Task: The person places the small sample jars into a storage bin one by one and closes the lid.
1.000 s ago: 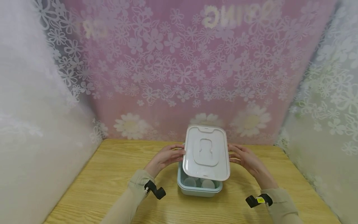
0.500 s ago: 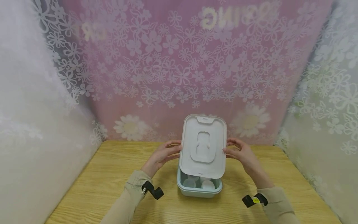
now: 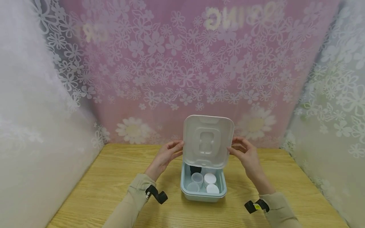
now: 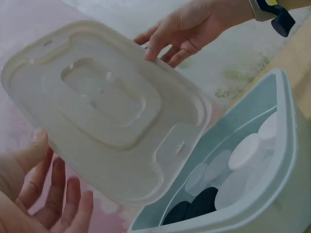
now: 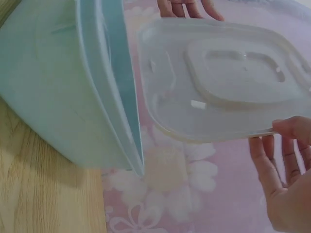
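A white rectangular lid (image 3: 208,142) stands steeply tilted above the back of a pale blue box (image 3: 203,198), its underside facing the head camera. On its left edge, my left hand (image 3: 164,157) pinches it between thumb and fingers. My right hand (image 3: 247,156) grips the opposite edge, thumb on the near face, as the right wrist view shows at the lid (image 5: 228,114). Inside the box are round containers: clear ones (image 3: 194,187) at left, white-topped ones (image 3: 212,189) at right. Black round pieces (image 4: 201,204) lie deeper, partly hidden by the lid in the head view.
The box rests on a wood-grain table (image 3: 128,196). Behind the table hangs a pink floral curtain (image 3: 159,79), with pale sheets (image 3: 336,136) at both sides. A black wrist camera (image 3: 156,193) sits on each sleeve.
Both hands have raised and tipped the lid from leaning over the box to nearly upright. Its underside now shows, and more of the containers inside the box are visible.
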### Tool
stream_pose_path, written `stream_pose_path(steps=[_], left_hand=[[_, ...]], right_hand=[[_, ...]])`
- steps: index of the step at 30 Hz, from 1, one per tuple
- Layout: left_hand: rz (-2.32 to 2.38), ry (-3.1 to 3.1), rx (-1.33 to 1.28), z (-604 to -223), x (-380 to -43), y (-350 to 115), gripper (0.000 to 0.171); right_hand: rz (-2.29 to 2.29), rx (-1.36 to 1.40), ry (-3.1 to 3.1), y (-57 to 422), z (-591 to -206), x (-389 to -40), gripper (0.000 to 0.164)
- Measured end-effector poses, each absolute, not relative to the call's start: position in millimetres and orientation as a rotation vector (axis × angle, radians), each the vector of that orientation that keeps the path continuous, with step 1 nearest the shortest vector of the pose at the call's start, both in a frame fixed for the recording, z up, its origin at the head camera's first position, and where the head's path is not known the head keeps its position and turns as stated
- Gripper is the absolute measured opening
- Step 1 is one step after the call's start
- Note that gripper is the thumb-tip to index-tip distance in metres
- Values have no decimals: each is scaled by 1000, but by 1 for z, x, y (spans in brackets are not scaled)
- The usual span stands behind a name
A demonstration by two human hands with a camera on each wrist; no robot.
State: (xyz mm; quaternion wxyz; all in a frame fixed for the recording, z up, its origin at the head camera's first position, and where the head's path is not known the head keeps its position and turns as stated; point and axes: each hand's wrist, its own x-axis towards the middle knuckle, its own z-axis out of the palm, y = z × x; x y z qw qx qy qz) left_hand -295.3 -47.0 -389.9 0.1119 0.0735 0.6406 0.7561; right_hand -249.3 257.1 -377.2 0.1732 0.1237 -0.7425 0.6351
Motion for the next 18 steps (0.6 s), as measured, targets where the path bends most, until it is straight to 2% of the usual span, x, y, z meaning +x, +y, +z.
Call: stream_pose_path(steps=[11, 18], left_hand=[[2059, 1891, 143, -396, -298, -54, 52], [2141, 1657, 188, -400, -301, -58, 42]], right_hand=[[1534, 489, -1998, 242, -371, -235, 24], [1575, 603, -1877, 241, -377, -236, 23]])
